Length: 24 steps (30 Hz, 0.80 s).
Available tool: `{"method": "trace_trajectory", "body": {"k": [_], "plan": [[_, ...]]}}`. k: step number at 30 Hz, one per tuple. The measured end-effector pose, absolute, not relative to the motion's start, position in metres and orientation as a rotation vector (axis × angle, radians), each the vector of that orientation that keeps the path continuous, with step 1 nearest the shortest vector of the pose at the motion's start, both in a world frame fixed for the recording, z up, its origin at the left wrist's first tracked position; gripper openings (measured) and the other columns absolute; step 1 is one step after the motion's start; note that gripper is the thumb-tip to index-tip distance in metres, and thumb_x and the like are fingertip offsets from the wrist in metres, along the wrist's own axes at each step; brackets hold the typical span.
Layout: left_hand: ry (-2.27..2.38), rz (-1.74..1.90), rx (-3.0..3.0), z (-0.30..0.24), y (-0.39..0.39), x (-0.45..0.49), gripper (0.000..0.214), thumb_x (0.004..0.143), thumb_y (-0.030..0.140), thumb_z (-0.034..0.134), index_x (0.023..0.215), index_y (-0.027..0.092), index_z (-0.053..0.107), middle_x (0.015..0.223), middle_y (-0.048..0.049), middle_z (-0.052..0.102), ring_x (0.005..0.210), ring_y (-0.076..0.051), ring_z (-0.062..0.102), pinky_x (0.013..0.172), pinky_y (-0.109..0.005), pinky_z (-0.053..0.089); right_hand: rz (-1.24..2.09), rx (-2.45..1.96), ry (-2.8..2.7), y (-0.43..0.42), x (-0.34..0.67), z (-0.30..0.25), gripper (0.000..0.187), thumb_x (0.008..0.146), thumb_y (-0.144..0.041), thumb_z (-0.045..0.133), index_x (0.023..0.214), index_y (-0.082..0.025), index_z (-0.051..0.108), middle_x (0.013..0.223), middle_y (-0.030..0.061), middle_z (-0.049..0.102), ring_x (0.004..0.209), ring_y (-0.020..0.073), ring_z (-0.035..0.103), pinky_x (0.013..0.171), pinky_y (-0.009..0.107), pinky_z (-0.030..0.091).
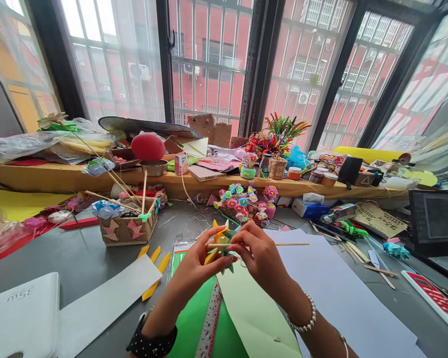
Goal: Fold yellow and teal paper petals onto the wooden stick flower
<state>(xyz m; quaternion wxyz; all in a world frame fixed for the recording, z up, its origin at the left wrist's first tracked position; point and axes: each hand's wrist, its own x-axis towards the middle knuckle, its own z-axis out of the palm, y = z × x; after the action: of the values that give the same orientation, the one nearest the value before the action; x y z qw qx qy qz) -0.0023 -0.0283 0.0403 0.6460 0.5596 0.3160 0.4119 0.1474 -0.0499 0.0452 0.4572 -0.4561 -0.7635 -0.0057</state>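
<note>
Over pale-green paper (254, 298), left hand (199, 261) cradles folded-paper flower (221, 234), right hand (259, 247) pinches wooden stick (293, 244): light pressure should serve best.

Artificial flowers (243, 202) (paper (321, 283) too) show a craft workshop.

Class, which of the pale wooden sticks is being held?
The slim pale wooden stick in the right hand; others poke from the brown rectangular box or lie on the grey desk.

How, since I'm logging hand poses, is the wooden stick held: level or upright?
Roughly level: the wooden stick runs sideways in the picture, its bare length jutting past the right hand.
</note>
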Motion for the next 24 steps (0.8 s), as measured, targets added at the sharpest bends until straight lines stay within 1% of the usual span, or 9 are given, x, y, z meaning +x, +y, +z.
{"method": "trace_trajectory", "body": {"k": [2,9,13,19,22,24], "plan": [[0.726,0.938,1.288,0.0402,-0.0279,-0.0024,0.057,0.062,0.026,0.071,0.112,0.022,0.045,0.076,0.0011,0.061,0.067,-0.012,0.056,0.061,-0.022,0.039,-0.033,-1.121,-1.882,-0.0493,0.1464,0.044,0.011,0.082,-0.017,0.048,0.075,-0.016,0.057,0.074,0.0039,0.05,0.067,0.0146,0.052,0.058,0.025,0.045],[0.701,0.908,1.334,0.0364,-0.024,-0.0056,0.059,0.063,0.028,0.07,0.114,0.023,0.042,0.079,-0.0001,0.059,0.067,-0.012,0.052,0.056,-0.021,0.036,-0.101,-1.141,-1.878,-0.0498,0.143,0.0409,0.009,0.082,-0.015,0.047,0.077,-0.017,0.055,0.077,0.0048,0.051,0.074,0.0168,0.052,0.066,0.029,0.047],[0.708,0.892,1.346,0.036,-0.0226,-0.0068,0.059,0.063,0.029,0.07,0.115,0.023,0.041,0.078,0.0004,0.059,0.068,-0.012,0.051,0.057,-0.021,0.037,-0.11,-1.162,-1.888,-0.0496,0.1426,0.0399,0.009,0.082,-0.015,0.047,0.077,-0.016,0.054,0.077,0.005,0.05,0.073,0.0168,0.051,0.065,0.03,0.046],[0.721,0.959,1.304,0.0411,-0.0271,-0.0049,0.058,0.061,0.026,0.071,0.112,0.022,0.046,0.07,0.0038,0.056,0.057,-0.007,0.045,0.054,-0.019,0.036,-0.089,-1.128,-1.885,-0.0495,0.1436,0.0397,0.008,0.083,-0.017,0.047,0.078,-0.016,0.054,0.079,0.0049,0.049,0.073,0.0164,0.051,0.065,0.029,0.045],[0.726,0.982,1.277,0.043,-0.0298,-0.0048,0.057,0.061,0.025,0.071,0.112,0.022,0.047,0.067,0.0046,0.056,0.056,-0.007,0.047,0.052,-0.018,0.035,-0.001,-1.107,-1.873,-0.0499,0.1434,0.0395,0.009,0.082,-0.017,0.048,0.078,-0.017,0.056,0.078,0.0036,0.049,0.073,0.0151,0.051,0.065,0.027,0.045],[0.723,0.999,1.261,0.0439,-0.0306,-0.0045,0.055,0.061,0.025,0.071,0.111,0.022,0.048,0.067,0.0041,0.058,0.057,-0.009,0.051,0.052,-0.019,0.036,0.069,-1.086,-1.854,-0.05,0.1428,0.0396,0.009,0.082,-0.018,0.049,0.077,-0.017,0.056,0.077,0.0029,0.049,0.071,0.0141,0.051,0.062,0.025,0.045]]}}
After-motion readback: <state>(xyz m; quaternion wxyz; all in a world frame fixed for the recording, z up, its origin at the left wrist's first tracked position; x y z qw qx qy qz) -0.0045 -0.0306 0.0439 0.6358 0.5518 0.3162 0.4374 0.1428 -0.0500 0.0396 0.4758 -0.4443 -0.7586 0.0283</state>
